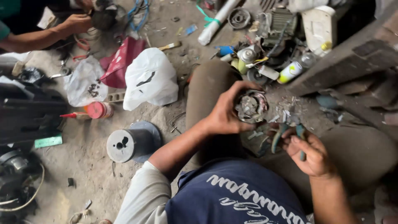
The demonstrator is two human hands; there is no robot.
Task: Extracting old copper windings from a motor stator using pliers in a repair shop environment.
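My left hand grips a round motor stator with copper windings, held above my lap. My right hand is closed on a pair of pliers with blue-green handles, the jaws pointing up toward the stator. The pliers' tip sits just right of and below the stator. I sit on the ground with my knees spread to either side.
A grey cylindrical rotor part stands on the dirt floor at my left. White plastic bags, a red bag and a red-capped container lie beyond. Another person's arm works at the top left. Motor parts and bottles clutter the upper right.
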